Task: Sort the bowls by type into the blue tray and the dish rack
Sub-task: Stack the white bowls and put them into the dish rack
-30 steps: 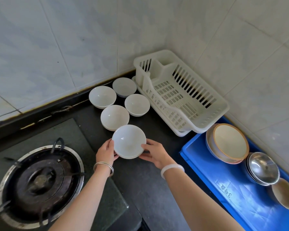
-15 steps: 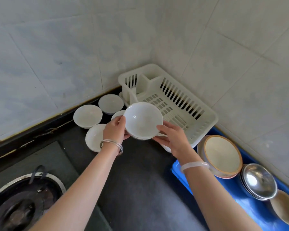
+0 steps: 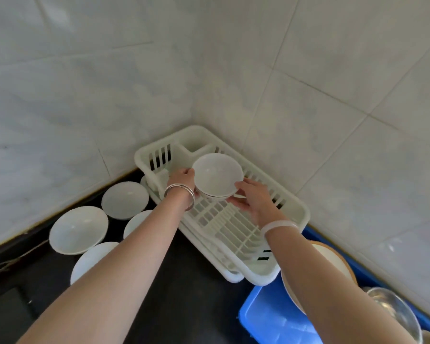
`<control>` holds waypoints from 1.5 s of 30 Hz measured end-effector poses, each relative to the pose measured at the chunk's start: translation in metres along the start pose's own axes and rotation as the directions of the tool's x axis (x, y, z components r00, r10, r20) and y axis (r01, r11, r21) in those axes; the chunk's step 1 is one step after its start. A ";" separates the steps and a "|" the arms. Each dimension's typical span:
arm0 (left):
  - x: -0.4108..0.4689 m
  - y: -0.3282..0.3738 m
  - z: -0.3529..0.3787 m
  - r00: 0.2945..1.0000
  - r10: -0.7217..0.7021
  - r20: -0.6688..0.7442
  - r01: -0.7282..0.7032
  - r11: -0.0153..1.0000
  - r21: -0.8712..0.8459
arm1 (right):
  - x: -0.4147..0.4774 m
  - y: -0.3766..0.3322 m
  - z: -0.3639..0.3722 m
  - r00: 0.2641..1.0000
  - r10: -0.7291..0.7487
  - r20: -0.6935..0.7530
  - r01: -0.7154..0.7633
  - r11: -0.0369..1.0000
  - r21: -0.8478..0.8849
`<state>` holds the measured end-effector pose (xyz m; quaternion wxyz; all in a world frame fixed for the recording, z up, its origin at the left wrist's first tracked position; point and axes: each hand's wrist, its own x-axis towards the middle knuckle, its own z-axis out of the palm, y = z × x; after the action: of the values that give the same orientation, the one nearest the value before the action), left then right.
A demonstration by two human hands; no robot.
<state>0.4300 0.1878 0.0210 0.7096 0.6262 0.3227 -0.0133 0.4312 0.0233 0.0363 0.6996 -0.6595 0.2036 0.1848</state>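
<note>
You hold the white bowl [image 3: 217, 175] tilted over the far end of the dish rack [image 3: 292, 212]. Your left hand [image 3: 181, 178] grips its rim at 9 o'clock and your right hand [image 3: 252, 198] grips at 4 o'clock. The other white bowls [image 3: 78, 229] sit on the dark counter [image 3: 184, 294] at the rack's 8 o'clock, and the blue tray [image 3: 271, 319] lies at its 5 o'clock.

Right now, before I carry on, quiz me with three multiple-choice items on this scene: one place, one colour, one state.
1. The held white bowl is: A on the counter; B over the dish rack; C in the blue tray.
2. The dish rack is: A white; B black; C red.
3. The bowl's opening faces: A down; B sideways; C up.
B: left hand and right hand hold it above the rack's grid. A: its plastic is white. C: its hollow inside shows.
</note>
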 end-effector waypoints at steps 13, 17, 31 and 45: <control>0.074 -0.033 0.017 0.996 -0.090 -0.030 0.093 0.986 0.142 | 0.068 0.031 0.016 0.993 0.106 -0.050 -0.107 0.994 -0.023; 0.088 -0.027 0.017 0.996 -0.086 0.022 0.079 0.972 0.223 | 0.080 0.033 0.022 0.996 0.060 -0.067 -0.060 0.998 0.004; 0.082 -0.031 0.019 0.998 -0.040 0.055 0.031 0.987 0.159 | 0.078 0.040 0.026 0.999 0.020 -0.044 -0.020 1.000 0.009; 0.024 -0.016 -0.006 0.982 0.168 0.082 -0.184 0.808 0.559 | 0.015 0.028 0.016 0.996 -0.069 -0.061 0.061 0.991 -0.122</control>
<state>0.4400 0.1992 -0.0045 0.4956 0.8346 0.2349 -0.0511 0.4300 0.0412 0.0058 0.6572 -0.7125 0.1929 0.1522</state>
